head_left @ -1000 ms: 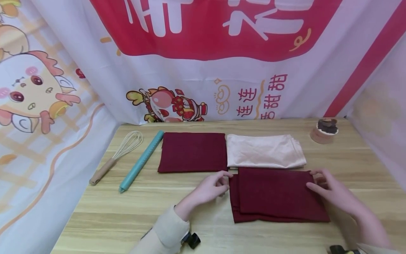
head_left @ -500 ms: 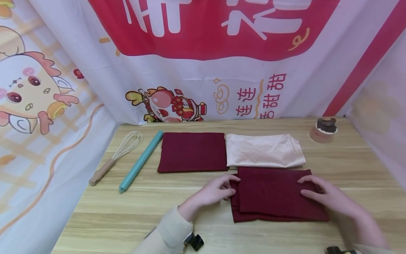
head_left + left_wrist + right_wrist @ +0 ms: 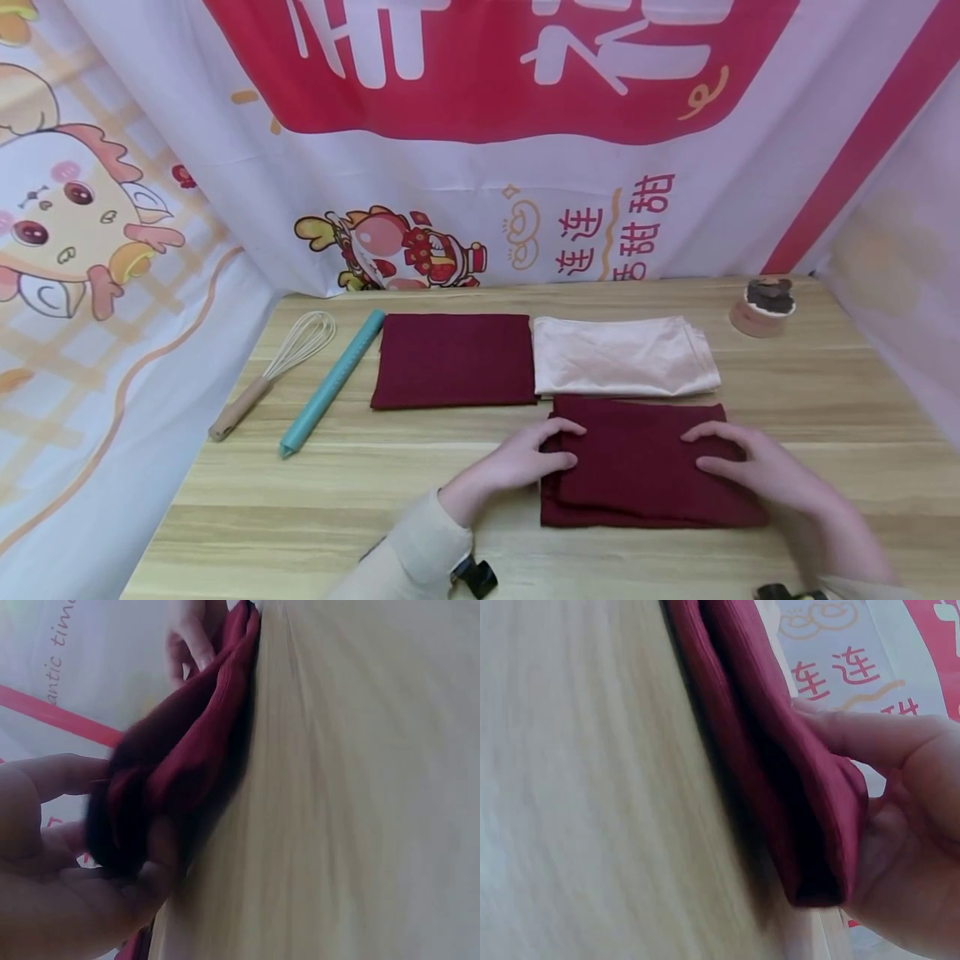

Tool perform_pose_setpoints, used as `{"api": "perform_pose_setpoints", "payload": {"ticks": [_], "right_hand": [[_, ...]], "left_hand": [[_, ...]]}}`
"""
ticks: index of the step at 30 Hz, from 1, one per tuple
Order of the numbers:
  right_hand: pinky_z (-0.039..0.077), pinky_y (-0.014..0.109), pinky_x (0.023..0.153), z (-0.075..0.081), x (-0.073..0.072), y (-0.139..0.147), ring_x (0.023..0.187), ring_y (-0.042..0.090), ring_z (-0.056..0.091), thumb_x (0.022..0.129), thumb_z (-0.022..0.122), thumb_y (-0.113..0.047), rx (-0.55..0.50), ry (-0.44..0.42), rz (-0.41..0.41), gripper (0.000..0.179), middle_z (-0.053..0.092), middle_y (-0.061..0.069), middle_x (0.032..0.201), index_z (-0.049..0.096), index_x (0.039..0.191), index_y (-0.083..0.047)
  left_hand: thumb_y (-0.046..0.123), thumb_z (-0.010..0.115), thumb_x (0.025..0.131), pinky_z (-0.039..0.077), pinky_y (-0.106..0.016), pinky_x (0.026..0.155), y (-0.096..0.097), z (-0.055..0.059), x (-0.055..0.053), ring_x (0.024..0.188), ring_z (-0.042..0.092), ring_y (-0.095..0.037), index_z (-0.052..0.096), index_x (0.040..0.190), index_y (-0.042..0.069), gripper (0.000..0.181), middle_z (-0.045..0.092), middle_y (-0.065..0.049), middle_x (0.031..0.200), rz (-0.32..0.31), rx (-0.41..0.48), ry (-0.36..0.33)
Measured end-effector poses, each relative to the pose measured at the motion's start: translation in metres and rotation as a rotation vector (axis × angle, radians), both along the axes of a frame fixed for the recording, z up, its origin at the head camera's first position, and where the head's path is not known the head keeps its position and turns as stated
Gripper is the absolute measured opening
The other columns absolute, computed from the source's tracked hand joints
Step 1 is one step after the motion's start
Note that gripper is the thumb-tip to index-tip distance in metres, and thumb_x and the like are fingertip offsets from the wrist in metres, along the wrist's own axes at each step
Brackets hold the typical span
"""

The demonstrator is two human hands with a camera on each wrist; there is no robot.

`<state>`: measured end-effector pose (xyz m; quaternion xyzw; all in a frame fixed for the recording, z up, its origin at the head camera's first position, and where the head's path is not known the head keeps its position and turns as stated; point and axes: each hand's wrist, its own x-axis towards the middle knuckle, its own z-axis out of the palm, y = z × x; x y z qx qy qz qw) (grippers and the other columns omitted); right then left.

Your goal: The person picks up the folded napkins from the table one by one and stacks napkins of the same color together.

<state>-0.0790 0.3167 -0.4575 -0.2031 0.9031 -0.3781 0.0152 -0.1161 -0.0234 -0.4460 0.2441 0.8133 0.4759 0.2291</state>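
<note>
A folded dark red cloth (image 3: 637, 467) lies at the front right of the table, in loose layers that do not quite line up. My left hand (image 3: 525, 458) grips its left end, thumb and a finger over the top; in the left wrist view the cloth bunches between the fingers. At the right end my right hand (image 3: 761, 467) holds the cloth, with two digits spread on top. The right wrist view shows the cloth's open fold (image 3: 817, 870) beside that hand. Fingers tucked under the cloth are partly hidden.
Behind lie another folded dark red cloth (image 3: 453, 360) and a folded pale pink cloth (image 3: 622, 357). To the left are a teal rolling pin (image 3: 332, 383) and a whisk (image 3: 273, 371) with a wooden handle. A small cup (image 3: 762, 308) stands back right, before the printed curtain (image 3: 480, 175).
Both hands have come inward over the front cloth, the left to the right and the right to the left. The cloth has shifted slightly left, and its left end is now gripped.
</note>
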Motion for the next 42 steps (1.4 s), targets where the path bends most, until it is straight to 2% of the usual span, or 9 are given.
{"api": "perform_pose_setpoints", "payload": {"ticks": [6,13,18,24,29,32,35,37,42], "right_hand": [[0.034,0.011,0.083,0.003,0.001,-0.007,0.102,0.003,0.053,0.087,0.071,-0.017,-0.050,-0.042,0.015,0.027,0.065,-0.005,0.111,0.066,0.113,-0.022],[0.035,0.011,0.083,0.009,0.003,-0.014,0.102,0.003,0.053,0.088,0.069,-0.016,-0.072,-0.068,0.047,0.027,0.065,-0.004,0.112,0.067,0.115,-0.020],[0.040,0.016,0.078,0.014,0.004,-0.020,0.094,0.004,0.055,0.089,0.068,-0.022,-0.016,-0.099,0.084,0.027,0.065,-0.008,0.106,0.066,0.116,-0.024],[0.043,0.021,0.071,0.023,-0.001,-0.037,0.080,0.003,0.054,0.090,0.067,-0.025,-0.038,-0.158,0.160,0.028,0.064,-0.007,0.102,0.066,0.118,-0.023],[0.044,0.021,0.075,0.025,-0.010,-0.062,0.087,0.004,0.054,0.091,0.066,-0.028,-0.053,-0.145,0.188,0.028,0.064,-0.009,0.106,0.066,0.118,-0.027],[0.046,0.023,0.080,0.026,-0.022,-0.081,0.092,0.005,0.056,0.091,0.066,-0.029,-0.073,-0.143,0.208,0.027,0.064,-0.010,0.107,0.066,0.118,-0.028],[0.047,0.026,0.083,0.030,-0.038,-0.103,0.096,0.008,0.059,0.091,0.065,-0.027,-0.120,-0.142,0.224,0.023,0.066,-0.009,0.108,0.068,0.114,-0.026],[0.048,0.028,0.084,0.034,-0.049,-0.118,0.097,0.011,0.059,0.092,0.065,-0.026,-0.159,-0.146,0.200,0.021,0.067,-0.009,0.107,0.070,0.112,-0.024],[0.047,0.034,0.080,0.043,-0.078,-0.156,0.093,0.015,0.057,0.090,0.067,-0.028,-0.195,-0.132,0.061,0.020,0.067,-0.006,0.109,0.073,0.110,-0.025]], "left_hand": [[0.022,0.063,0.091,0.037,-0.029,0.098,0.007,-0.004,0.003,0.115,0.048,-0.009,0.061,0.124,0.024,0.033,0.057,0.004,0.126,-0.008,-0.015,0.018],[0.009,0.062,0.088,0.040,-0.026,0.091,0.004,-0.008,0.006,0.106,0.051,-0.007,0.063,0.117,0.023,0.032,0.059,0.003,0.119,-0.034,-0.047,0.077],[0.004,0.062,0.086,0.040,-0.026,0.092,-0.016,-0.009,0.007,0.105,0.051,-0.007,0.063,0.114,0.022,0.033,0.060,0.006,0.116,-0.049,-0.019,0.100],[0.012,0.065,0.089,0.039,-0.030,0.096,-0.055,0.003,0.011,0.110,0.052,-0.009,0.063,0.116,0.024,0.030,0.061,0.007,0.115,-0.044,-0.002,0.107],[0.020,0.066,0.090,0.038,-0.034,0.099,-0.090,0.011,0.011,0.112,0.052,-0.011,0.062,0.117,0.028,0.028,0.060,0.011,0.118,0.008,-0.003,0.086],[0.023,0.067,0.090,0.037,-0.038,0.100,-0.111,0.016,0.008,0.113,0.051,-0.013,0.062,0.118,0.029,0.029,0.059,0.010,0.119,0.046,0.003,0.085],[0.022,0.068,0.090,0.034,-0.042,0.102,-0.133,0.023,0.001,0.117,0.049,-0.015,0.062,0.119,0.027,0.030,0.059,0.007,0.123,0.095,0.027,0.091],[0.022,0.067,0.090,0.033,-0.044,0.102,-0.147,0.028,-0.006,0.118,0.048,-0.017,0.063,0.119,0.026,0.030,0.058,0.005,0.125,0.143,0.037,0.097],[0.019,0.066,0.091,0.031,-0.047,0.101,-0.175,0.042,-0.026,0.117,0.046,-0.024,0.061,0.122,0.023,0.031,0.053,-0.005,0.130,0.309,0.016,0.102]]}}
